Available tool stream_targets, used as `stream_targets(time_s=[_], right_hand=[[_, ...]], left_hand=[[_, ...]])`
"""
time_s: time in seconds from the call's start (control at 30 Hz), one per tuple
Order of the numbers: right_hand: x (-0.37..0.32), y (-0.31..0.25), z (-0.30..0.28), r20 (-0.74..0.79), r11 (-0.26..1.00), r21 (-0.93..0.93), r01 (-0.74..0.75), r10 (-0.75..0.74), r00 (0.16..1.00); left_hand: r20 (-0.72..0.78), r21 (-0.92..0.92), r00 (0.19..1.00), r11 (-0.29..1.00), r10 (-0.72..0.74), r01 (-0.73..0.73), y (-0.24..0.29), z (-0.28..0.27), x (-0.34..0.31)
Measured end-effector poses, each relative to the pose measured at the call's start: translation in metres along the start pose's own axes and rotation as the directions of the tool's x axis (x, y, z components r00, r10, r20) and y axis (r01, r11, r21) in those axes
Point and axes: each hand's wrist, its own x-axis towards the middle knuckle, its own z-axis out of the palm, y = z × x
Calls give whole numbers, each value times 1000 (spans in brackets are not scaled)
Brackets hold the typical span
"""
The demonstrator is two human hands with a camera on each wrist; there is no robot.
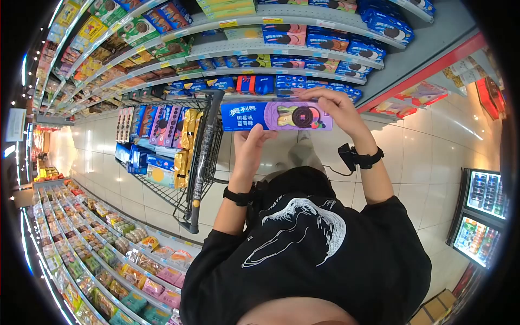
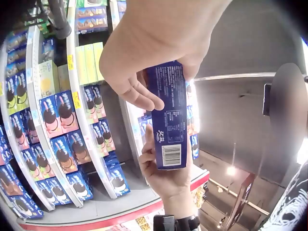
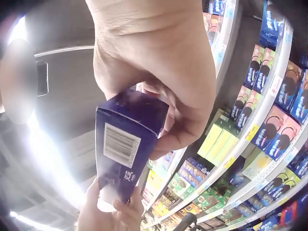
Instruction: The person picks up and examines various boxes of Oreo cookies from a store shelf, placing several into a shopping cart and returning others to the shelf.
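A blue and purple cookie box [image 1: 254, 115] lies level in front of the body, its printed face with a dark cookie and berries turned up. My left hand [image 1: 249, 145] grips its left end, thumb over the front edge. At the right end, my right hand [image 1: 342, 112] holds the box, its fingers along the far edge. The left wrist view shows the back of the box [image 2: 168, 103] with small white print and a barcode. In the right wrist view, the barcoded end of the box [image 3: 125, 144] sticks out beneath the right hand [image 3: 159, 62].
A black shopping cart [image 1: 201, 162] stands to the left, loaded with several boxes and gold packs. Shelves [image 1: 303, 50] of blue cookie boxes run along the far side. A packaged-food display [image 1: 124, 254] fills the lower left; a lit drinks cooler [image 1: 479, 216] stands at right.
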Motion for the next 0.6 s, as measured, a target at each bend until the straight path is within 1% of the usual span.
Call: stream_targets(time_s=[0.03, 0.1, 0.17, 0.2, 0.27, 0.33, 0.4, 0.47, 0.6], right_hand=[[1, 2, 1, -20, 1000, 1, 2, -2, 1000], [3, 4, 5, -19, 1000, 3, -7, 7, 1000], [4, 9, 7, -41, 996, 87, -9, 12, 999], [4, 12, 9, -37, 996, 89, -12, 15, 999], [4, 16, 11, -75, 998, 60, -37, 41, 996], [5, 15, 12, -63, 997, 62, -49, 53, 997], [5, 15, 13, -53, 996, 62, -61, 64, 997], [6, 16, 14, -37, 997, 71, -40, 42, 998], [6, 15, 18, -71, 991, 129, -42, 51, 996]], left_hand=[[-13, 19, 999, 999, 36, -35, 2, 2, 0], [-34, 38, 998, 998, 45, -44, 6, 4, -2], [-54, 51, 997, 998, 52, -49, 8, 4, -3], [-48, 58, 998, 998, 43, -40, 8, 3, -4], [-45, 63, 998, 998, 34, -31, 8, 0, -5], [-51, 73, 999, 997, -6, 10, 7, -4, -6], [-54, 70, 999, 997, -5, 9, 7, -4, -6], [-57, 66, 998, 998, -5, 9, 8, -3, -7], [-74, 83, 996, 996, 44, -38, 10, 1, -8]])
